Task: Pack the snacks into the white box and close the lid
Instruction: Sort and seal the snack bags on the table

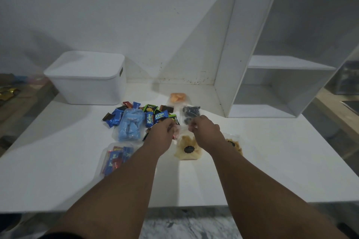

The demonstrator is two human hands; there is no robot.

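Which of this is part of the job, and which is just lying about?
Job: white box, lid, bag of chips pinched by left hand and right hand, blue bag, loose Kalpa bars, orange snack bag, dark biscuit bag.
Lying about: white shelf unit, clutter at far left.

- It looks like a room at home.
- A white table (58, 161) stands by a plain wall (116, 6).
- A white shelf (281, 62) sits on it.
- Snacks (149, 117) lie there.

surface (272, 161) white | lidded box (87, 81) 10 o'clock | shelf unit (272, 83) 2 o'clock | snacks (130, 126) heaped centre | chip bags (187, 150) 5 o'clock of heap
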